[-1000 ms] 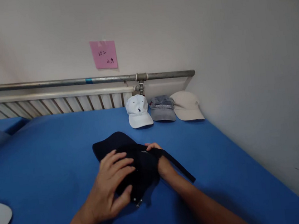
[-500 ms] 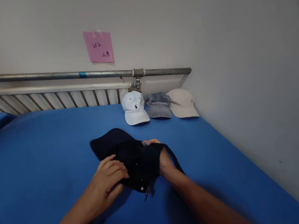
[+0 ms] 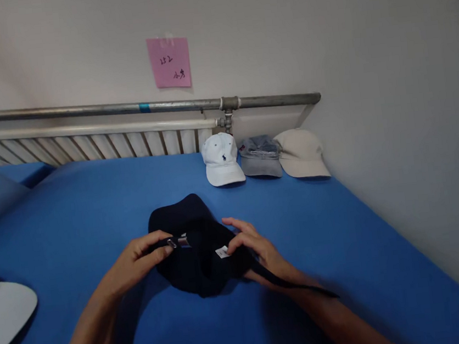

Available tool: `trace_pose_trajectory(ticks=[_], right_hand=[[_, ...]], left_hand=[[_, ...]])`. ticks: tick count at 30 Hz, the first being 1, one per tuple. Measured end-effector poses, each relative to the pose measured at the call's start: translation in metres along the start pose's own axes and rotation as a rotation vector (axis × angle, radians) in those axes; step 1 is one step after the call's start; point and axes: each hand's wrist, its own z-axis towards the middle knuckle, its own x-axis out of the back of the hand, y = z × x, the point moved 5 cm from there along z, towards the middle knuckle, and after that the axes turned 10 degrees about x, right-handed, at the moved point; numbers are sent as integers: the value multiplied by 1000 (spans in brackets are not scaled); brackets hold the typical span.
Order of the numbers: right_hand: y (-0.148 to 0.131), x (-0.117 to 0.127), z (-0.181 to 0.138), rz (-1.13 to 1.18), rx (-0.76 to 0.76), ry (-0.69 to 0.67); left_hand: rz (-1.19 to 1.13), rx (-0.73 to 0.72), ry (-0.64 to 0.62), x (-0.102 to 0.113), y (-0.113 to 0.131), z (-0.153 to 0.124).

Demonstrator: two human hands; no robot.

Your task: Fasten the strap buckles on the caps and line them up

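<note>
A dark navy baseball cap (image 3: 191, 275) is turned with its inside facing me, its brim pointing to the upper left. Between thumb and fingers of my left hand (image 3: 140, 258) is the back edge of the cap, at a small metal buckle (image 3: 178, 243). My right hand (image 3: 259, 248) grips the other side of the cap, thumb side and fingers around its edge near a white label (image 3: 222, 252). The cap's loose strap (image 3: 292, 283) trails across my right wrist. Part of my right hand is hidden behind the cap.
A white cap (image 3: 222, 159), a grey cap (image 3: 260, 157) and a beige cap (image 3: 302, 152) stand in a row at the back of the blue bed surface (image 3: 94, 220). Another white cap (image 3: 11, 313) lies at the left edge. Behind are a radiator (image 3: 104, 146), a metal pipe (image 3: 93, 110) and a wall.
My left hand has shifted from lying against the cap to pinching its edge at the buckle. My right hand has come out of the cap's inside to its edge, and the strap has swung right.
</note>
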Motion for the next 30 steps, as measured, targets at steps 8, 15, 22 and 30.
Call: trace_pose_trajectory(ticks=[8,15,22,30], right_hand=[[-21,14,5,265,-14,211],[-8,1,0,345,-278,287],[23,0,-5,103,-422,371],[-49,-36,-3,-456,341,-53]], left_hand=[[-102,64,-140,-7,2,-4],[-127,80,-109,-14,5,-5],[-64,96,-169,-33,5,-4],[42,42,-180,-41,9,-6]])
